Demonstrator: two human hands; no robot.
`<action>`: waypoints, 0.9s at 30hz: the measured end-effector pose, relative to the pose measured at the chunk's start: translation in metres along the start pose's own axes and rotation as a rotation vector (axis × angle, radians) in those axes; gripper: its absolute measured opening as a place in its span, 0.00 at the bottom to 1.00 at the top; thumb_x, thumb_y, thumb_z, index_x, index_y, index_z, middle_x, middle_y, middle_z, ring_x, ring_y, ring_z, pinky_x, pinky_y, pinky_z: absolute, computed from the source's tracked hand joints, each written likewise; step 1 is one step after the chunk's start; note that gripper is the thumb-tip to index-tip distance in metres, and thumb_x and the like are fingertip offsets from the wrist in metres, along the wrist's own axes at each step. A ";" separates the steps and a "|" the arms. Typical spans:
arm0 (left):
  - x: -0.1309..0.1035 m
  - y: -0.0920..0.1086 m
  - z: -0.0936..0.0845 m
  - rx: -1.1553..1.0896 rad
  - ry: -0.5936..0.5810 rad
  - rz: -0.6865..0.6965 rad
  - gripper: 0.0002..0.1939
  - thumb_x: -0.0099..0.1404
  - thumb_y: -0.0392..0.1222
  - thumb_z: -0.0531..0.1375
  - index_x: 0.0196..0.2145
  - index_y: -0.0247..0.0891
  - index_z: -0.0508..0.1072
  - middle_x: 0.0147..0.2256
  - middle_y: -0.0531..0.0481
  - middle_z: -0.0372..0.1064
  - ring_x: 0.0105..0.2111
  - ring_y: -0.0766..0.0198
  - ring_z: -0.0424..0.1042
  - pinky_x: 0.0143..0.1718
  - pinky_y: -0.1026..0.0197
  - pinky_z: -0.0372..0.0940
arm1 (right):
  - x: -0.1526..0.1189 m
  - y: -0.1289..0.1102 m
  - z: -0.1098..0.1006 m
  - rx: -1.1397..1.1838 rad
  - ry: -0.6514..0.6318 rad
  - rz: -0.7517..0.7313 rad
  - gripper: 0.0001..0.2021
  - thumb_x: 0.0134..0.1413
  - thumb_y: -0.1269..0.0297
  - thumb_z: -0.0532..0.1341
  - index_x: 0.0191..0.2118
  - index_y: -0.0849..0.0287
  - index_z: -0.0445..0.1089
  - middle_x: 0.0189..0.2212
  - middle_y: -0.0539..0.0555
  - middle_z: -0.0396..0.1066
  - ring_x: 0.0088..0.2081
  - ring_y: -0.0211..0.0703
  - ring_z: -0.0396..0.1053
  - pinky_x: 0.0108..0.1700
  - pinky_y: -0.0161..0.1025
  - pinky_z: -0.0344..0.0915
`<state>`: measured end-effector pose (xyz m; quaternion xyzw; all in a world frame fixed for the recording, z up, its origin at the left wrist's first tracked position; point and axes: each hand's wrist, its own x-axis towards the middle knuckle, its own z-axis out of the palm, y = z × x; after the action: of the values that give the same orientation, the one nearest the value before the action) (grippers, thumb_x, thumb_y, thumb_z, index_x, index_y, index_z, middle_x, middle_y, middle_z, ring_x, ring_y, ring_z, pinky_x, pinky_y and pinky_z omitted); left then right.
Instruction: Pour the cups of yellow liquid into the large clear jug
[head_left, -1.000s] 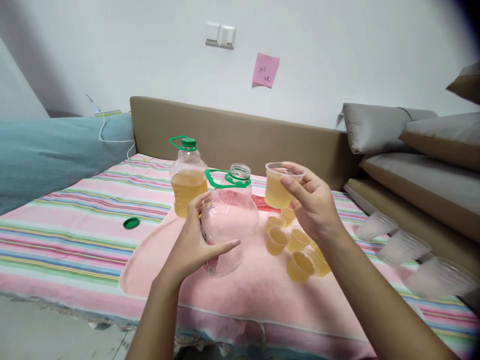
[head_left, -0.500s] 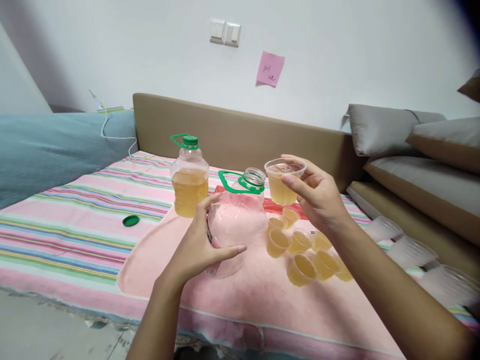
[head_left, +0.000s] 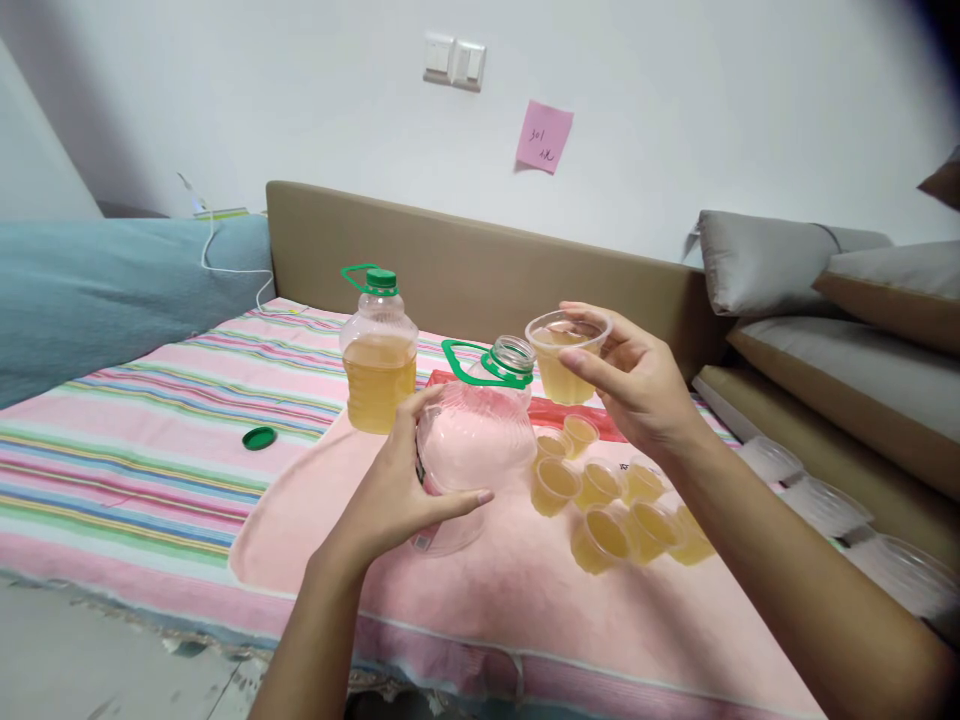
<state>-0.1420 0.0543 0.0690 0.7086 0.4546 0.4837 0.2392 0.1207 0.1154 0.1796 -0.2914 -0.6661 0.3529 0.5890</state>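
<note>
My left hand (head_left: 409,490) is wrapped round the body of a clear plastic bottle (head_left: 480,435), which has an uncapped mouth and a green carry handle. No liquid shows inside it. Held up by my right hand (head_left: 630,375), a clear plastic cup (head_left: 568,365) of pale yellow liquid is beside the bottle's mouth, its rim nearly level. Several filled cups (head_left: 600,538) stand on the pink cloth below my right hand. Behind my left hand, a second bottle (head_left: 380,385), partly full of yellow liquid, wears its green cap.
A loose green cap (head_left: 259,438) lies on the striped bedsheet (head_left: 150,450) at left. Stacked clear cups (head_left: 825,500) lie at right beside grey cushions (head_left: 847,370). Red plastic (head_left: 577,418) lies behind the filled cups, before a brown headboard (head_left: 480,260).
The cup in my right hand has risen slightly and shifted a little left, towards the bottle's mouth. My left hand keeps its hold on the bottle.
</note>
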 end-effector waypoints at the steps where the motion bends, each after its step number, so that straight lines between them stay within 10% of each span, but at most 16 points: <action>1: 0.000 0.000 0.000 -0.001 0.000 -0.001 0.57 0.55 0.63 0.79 0.71 0.65 0.49 0.75 0.48 0.55 0.76 0.42 0.57 0.76 0.29 0.57 | 0.001 -0.001 0.000 -0.005 -0.004 -0.004 0.27 0.44 0.53 0.83 0.52 0.48 0.82 0.48 0.51 0.83 0.54 0.50 0.80 0.60 0.52 0.76; 27: -0.001 0.002 -0.004 -0.046 -0.023 -0.034 0.57 0.56 0.62 0.79 0.71 0.62 0.50 0.76 0.48 0.53 0.77 0.44 0.55 0.76 0.33 0.57 | 0.019 -0.024 -0.007 -0.206 -0.148 0.022 0.33 0.40 0.51 0.84 0.55 0.48 0.81 0.50 0.54 0.82 0.54 0.57 0.80 0.58 0.58 0.78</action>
<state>-0.1449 0.0520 0.0715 0.7007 0.4525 0.4816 0.2690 0.1253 0.1175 0.2101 -0.3308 -0.7373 0.3095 0.5011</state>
